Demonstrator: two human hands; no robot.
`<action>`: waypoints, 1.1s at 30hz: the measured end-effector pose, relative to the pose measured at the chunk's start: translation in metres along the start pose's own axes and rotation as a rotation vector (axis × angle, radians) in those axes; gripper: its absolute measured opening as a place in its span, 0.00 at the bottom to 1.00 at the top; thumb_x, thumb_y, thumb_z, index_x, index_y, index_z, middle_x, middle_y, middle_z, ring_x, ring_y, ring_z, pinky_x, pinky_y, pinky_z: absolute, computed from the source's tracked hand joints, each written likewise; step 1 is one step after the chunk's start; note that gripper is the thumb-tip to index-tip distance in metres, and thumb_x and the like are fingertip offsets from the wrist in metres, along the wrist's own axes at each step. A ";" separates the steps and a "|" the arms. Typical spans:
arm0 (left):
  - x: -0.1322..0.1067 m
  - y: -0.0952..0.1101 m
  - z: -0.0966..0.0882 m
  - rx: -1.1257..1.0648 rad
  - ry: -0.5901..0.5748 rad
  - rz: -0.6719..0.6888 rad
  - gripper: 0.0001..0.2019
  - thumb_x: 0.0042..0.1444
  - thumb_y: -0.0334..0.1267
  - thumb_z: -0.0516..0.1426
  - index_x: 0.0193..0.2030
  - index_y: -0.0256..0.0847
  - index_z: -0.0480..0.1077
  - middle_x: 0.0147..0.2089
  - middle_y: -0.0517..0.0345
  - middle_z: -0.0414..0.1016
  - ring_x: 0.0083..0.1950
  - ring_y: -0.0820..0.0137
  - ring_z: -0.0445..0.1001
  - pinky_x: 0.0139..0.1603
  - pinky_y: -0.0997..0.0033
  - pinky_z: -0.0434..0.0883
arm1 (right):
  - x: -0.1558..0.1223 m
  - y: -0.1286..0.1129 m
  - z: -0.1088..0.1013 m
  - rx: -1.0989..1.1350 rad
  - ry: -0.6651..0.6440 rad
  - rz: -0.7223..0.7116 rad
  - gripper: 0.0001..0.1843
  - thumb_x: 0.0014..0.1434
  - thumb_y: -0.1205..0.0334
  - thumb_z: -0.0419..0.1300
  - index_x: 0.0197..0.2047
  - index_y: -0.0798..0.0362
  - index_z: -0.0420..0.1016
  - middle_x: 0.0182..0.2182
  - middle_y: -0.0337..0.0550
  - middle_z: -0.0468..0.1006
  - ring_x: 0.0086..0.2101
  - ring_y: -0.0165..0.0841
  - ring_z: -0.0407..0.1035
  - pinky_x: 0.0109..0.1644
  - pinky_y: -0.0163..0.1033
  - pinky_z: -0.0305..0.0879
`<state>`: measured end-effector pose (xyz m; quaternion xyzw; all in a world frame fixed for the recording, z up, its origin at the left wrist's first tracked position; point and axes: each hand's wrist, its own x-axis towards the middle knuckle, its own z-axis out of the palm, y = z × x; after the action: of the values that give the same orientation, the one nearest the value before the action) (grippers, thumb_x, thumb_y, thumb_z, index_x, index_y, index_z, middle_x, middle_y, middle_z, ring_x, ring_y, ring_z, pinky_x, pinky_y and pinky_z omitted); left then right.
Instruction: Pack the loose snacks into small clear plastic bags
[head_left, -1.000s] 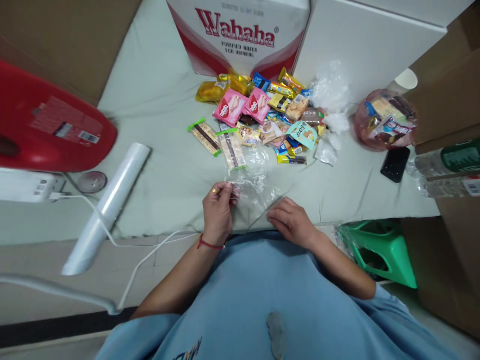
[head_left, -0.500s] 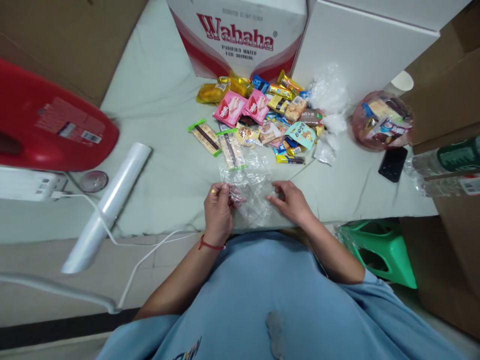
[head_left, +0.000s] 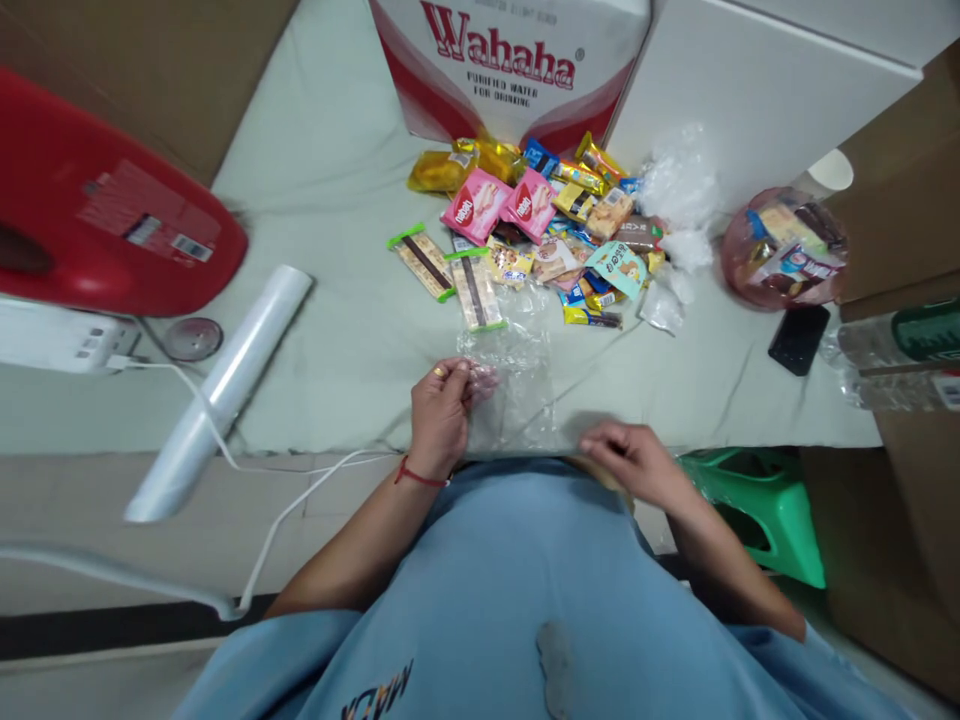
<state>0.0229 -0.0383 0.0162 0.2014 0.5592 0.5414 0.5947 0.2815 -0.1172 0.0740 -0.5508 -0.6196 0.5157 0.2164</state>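
Observation:
A clear plastic bag [head_left: 517,385] lies flat on the table in front of me, creased and see-through. My left hand [head_left: 442,410] pinches its left edge between thumb and fingers; something pinkish shows through the film at the fingertips. Off the bag, at the table's front edge, my right hand [head_left: 634,460] is loosely curled, thumb and forefinger apart, with nothing visible in it. Beyond the bag is a heap of wrapped snacks. Two pink wafer packets [head_left: 476,205] sit on it, and two long bars with green ends [head_left: 476,290] lie nearest the bag.
A Wahaha carton [head_left: 517,80] and a white box [head_left: 750,90] stand behind the snacks. To the right are a pink bowl of snacks [head_left: 787,250], a black phone [head_left: 799,340] and plastic bottles. A red jug [head_left: 112,200], film roll [head_left: 225,380] and white cable lie left.
My right hand has let go of the bag and moved right and toward me. The bag now lies flatter, while my left hand stays at its left edge.

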 end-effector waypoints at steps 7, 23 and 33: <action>-0.020 0.002 0.006 0.081 -0.184 0.004 0.18 0.50 0.49 0.70 0.42 0.39 0.76 0.37 0.54 0.84 0.40 0.63 0.85 0.45 0.63 0.81 | 0.063 -0.037 0.025 0.138 0.285 -0.097 0.19 0.65 0.42 0.65 0.45 0.50 0.77 0.34 0.39 0.75 0.32 0.30 0.65 0.34 0.35 0.62; -0.009 0.032 -0.025 0.111 -0.038 -0.019 0.16 0.49 0.45 0.68 0.40 0.39 0.74 0.33 0.57 0.82 0.31 0.73 0.80 0.32 0.76 0.73 | 0.074 0.005 0.001 0.842 0.505 0.140 0.20 0.43 0.51 0.81 0.34 0.49 0.80 0.33 0.35 0.75 0.30 0.26 0.66 0.35 0.32 0.71; 0.000 0.042 -0.063 0.604 -0.240 0.036 0.22 0.51 0.48 0.64 0.51 0.39 0.79 0.42 0.52 0.81 0.36 0.68 0.75 0.37 0.67 0.74 | 0.045 0.030 -0.043 0.240 0.240 0.143 0.20 0.54 0.45 0.74 0.43 0.50 0.83 0.35 0.41 0.80 0.32 0.31 0.71 0.38 0.38 0.73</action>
<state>-0.0505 -0.0471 0.0331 0.4409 0.6169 0.3337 0.5602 0.3179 -0.0638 0.0502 -0.6213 -0.4828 0.5304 0.3157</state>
